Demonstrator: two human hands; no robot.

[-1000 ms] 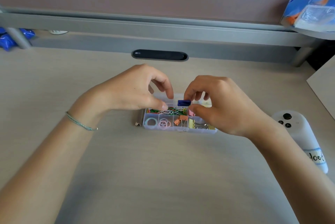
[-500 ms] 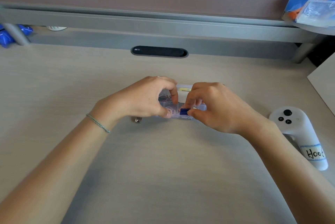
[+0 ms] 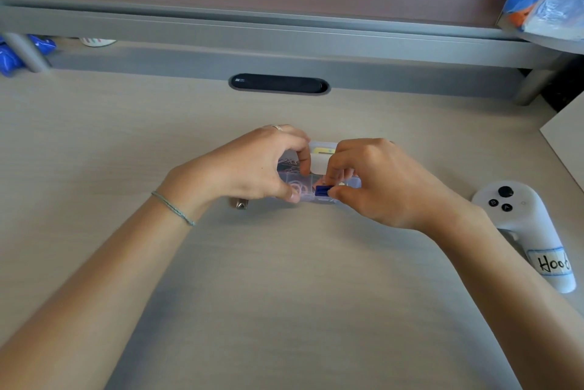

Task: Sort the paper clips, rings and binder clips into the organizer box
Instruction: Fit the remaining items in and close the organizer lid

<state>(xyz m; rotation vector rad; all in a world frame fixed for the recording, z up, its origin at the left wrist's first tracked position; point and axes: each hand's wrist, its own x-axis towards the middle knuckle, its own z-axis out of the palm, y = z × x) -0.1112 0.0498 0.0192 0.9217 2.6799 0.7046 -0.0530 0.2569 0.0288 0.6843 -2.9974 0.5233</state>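
Fingers of two hands, left point(image 3: 249, 165) and right point(image 3: 376, 181), grasp one organizer box point(image 3: 319, 162); right pinches its blue latch point(image 3: 322, 191).

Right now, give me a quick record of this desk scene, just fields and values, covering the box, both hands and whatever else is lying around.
organizer box: clear, lid down, on the desk
left hand: grips the box's left part
right hand: pinches the blue latch at the box's front edge
contents seen through lid: pink rings; the rest blurred
beside box, left: small metal piece
far right: white controller with a handwritten label
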